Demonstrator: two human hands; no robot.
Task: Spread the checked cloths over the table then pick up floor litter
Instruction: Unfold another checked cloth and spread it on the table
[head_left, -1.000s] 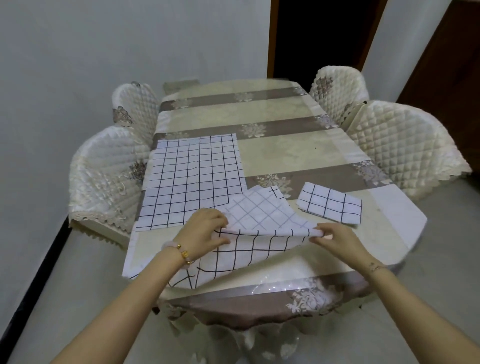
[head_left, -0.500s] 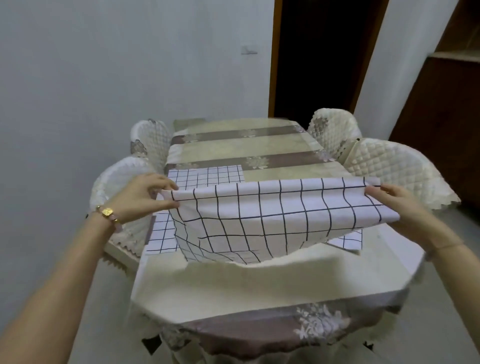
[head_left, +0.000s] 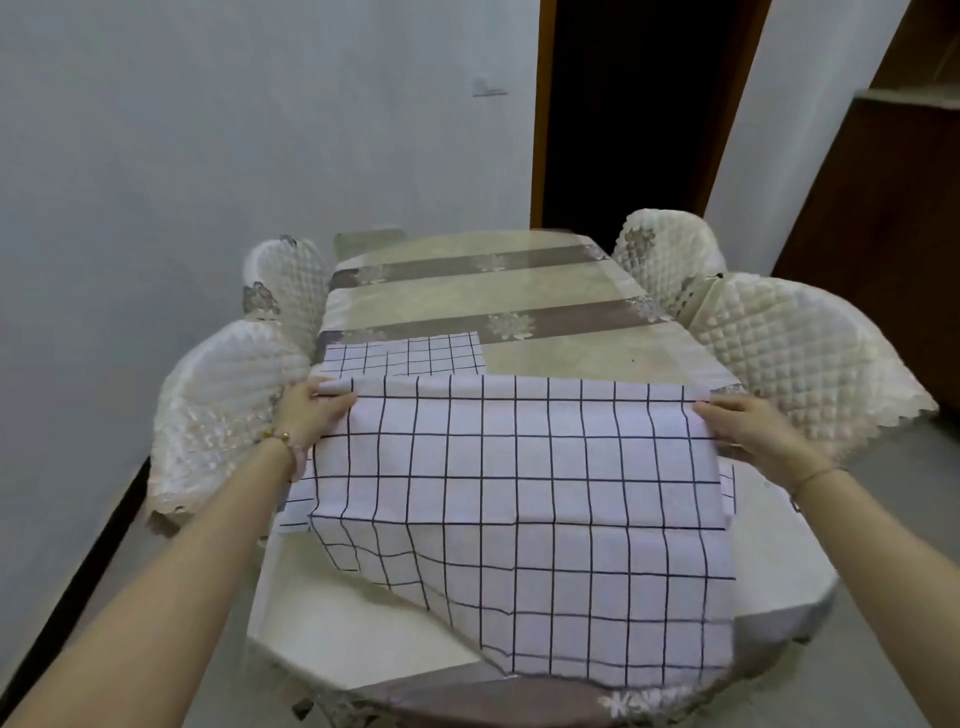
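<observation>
Spreading the second checked cloth (head_left: 519, 493) above the table (head_left: 363, 623): the left hand (head_left: 306, 410) and right hand (head_left: 753, 431) each pinch a far corner, fingers closed on the taut edge, the near hem draped on the table's near end. Another checked cloth (head_left: 410, 356) lies flat beyond it. Likely next: lower it level, beside that one. White fabric, thin dark grid, softly creased.

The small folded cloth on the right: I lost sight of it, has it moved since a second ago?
Cannot tell. The held cloth now covers that spot on the table; only a checked sliver shows.
</observation>
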